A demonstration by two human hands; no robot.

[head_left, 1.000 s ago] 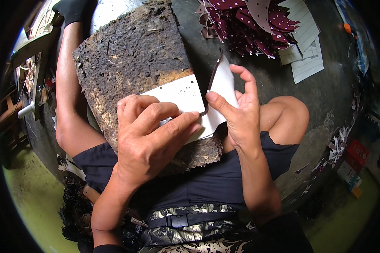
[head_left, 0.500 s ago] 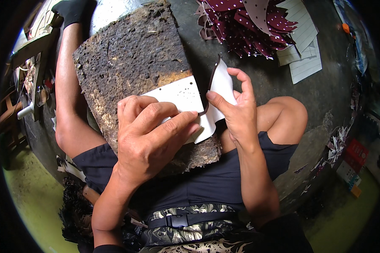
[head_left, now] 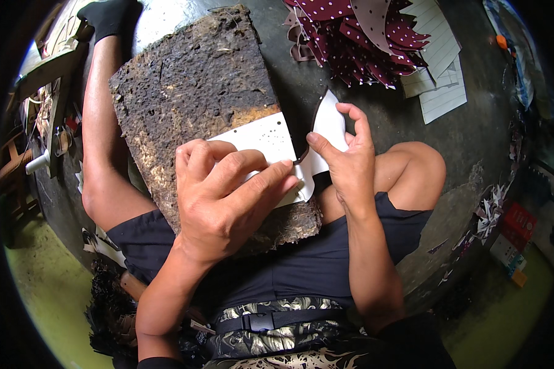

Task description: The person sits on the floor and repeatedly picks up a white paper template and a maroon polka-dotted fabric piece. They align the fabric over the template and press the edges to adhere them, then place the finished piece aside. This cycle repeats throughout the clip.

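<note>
A white flat piece [head_left: 266, 131] with dark punched holes and a cluster of tiny dots lies on the rough, dark board [head_left: 191, 74] across my lap. My left hand [head_left: 218, 197] is bent over it, index finger and thumb closed together at its right edge. Beside that edge rises a curved white flexible piece [head_left: 331, 123] with a dark edge. My right hand [head_left: 351, 157] pinches this piece between thumb and fingers and holds it upright. Its lower part passes close to my left fingertips; whether the two pieces are joined is hidden there.
Maroon and brown polka-dot cut pieces [head_left: 363, 43] are heaped on the floor beyond, with lined paper sheets [head_left: 443, 92] beside them. Scraps [head_left: 491, 206] and a red-and-white box [head_left: 517, 227] lie at the right. A wooden frame [head_left: 49, 117] stands at the left.
The raised white piece has tilted slightly right and its tip is lower. My left hand has shifted a little to the right, still against the flat piece.
</note>
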